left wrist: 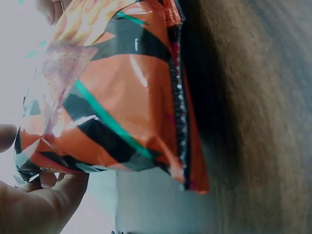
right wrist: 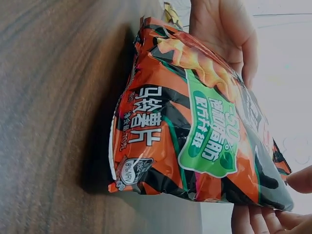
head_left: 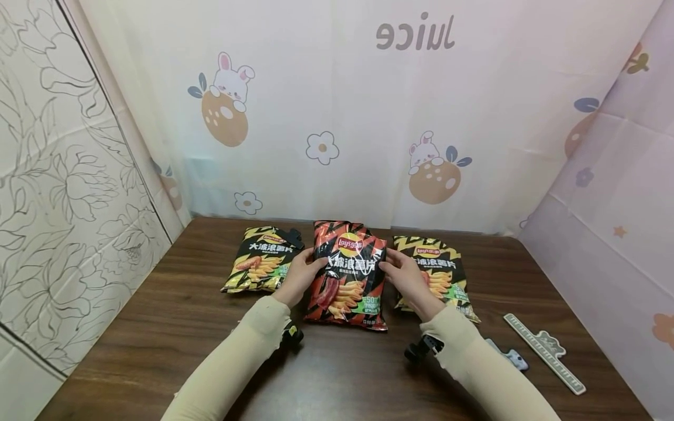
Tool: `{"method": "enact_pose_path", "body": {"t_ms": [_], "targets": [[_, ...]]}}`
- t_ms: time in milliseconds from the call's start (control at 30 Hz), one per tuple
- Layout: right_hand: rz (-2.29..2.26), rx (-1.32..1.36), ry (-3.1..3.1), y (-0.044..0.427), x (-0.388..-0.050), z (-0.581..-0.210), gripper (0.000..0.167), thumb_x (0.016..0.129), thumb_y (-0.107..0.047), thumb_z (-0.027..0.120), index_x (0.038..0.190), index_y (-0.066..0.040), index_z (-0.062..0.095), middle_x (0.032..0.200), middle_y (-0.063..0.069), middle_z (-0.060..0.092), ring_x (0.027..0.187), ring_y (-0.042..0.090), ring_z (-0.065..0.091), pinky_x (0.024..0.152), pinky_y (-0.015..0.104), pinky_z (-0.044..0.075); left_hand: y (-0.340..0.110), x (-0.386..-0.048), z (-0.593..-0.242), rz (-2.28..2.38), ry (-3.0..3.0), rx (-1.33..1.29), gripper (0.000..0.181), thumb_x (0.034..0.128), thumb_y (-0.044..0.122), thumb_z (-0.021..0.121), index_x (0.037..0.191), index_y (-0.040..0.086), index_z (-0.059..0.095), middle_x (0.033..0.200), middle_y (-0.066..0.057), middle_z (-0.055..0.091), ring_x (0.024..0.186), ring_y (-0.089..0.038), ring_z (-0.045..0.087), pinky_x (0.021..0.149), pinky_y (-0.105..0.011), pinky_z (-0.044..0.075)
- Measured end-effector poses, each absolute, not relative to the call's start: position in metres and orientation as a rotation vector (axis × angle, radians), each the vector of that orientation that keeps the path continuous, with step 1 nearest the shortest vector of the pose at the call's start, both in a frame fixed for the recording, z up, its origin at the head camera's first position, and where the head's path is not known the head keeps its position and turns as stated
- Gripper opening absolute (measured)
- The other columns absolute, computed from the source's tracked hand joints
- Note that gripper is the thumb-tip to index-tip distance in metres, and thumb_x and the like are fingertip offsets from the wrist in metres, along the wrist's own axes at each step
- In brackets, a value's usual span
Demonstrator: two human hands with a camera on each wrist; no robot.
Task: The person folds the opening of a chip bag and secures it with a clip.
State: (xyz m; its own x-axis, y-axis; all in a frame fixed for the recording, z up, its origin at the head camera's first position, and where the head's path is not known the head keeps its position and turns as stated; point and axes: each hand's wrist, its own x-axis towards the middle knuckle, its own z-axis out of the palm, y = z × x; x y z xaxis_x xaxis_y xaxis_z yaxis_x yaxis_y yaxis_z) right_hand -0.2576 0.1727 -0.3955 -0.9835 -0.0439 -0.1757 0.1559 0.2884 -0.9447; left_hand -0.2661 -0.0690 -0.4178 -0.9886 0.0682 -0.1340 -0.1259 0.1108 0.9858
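We see the left grip (head_left: 298, 277) and right grip (head_left: 409, 279) pinch a red bag (head_left: 346, 279) saying Lay's. The curtain (head_left: 337, 88) says Juice, backwards.

A dark brown, wood-grained tabletop (head_left: 158, 327) has its back edge against a pale pinkish-white fabric curtain (head_left: 358, 93), printed with white rabbits on orange-brown fruit, white flowers and a mirror-reversed grey word "Juice" (head_left: 416, 32). Beyond the surface's left edge stands a white panel (head_left: 63, 175) covered in grey line-drawn flowers. Along its right edge hangs similar pale printed fabric (head_left: 611, 234), creased. Soft light leaves a dull sheen near the surface's front edge.
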Motion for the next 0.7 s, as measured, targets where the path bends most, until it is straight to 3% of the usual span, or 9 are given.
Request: {"method": "enact_pose_path", "body": {"t_ms": [367,700], "targets": [[-1.847,0.080,2.354,0.173,-0.247,-0.396,0.057,0.102,-0.013,0.051,0.153,-0.003,0.029,0.145,0.022,0.041,0.132,0.035,0.045,0.106,0.048,0.044,-0.071,-0.256,-0.412,2.005,2.172,0.001,0.052,0.0981,0.026,0.060,0.144,0.007,0.042,0.130,-0.017,0.057,0.113,-0.025,0.060,0.094,-0.040,0.052],[-1.843,0.057,2.366,0.174,-0.239,-0.395,0.054,0.101,-0.014,0.053,0.150,-0.003,0.033,0.146,0.024,0.042,0.132,0.036,0.046,0.104,0.048,0.045,-0.073,-0.247,-0.409,1.953,2.207,0.037,0.058,0.0973,0.030,0.062,0.146,0.007,0.039,0.137,-0.016,0.052,0.122,-0.031,0.055,0.102,-0.049,0.045]]}}
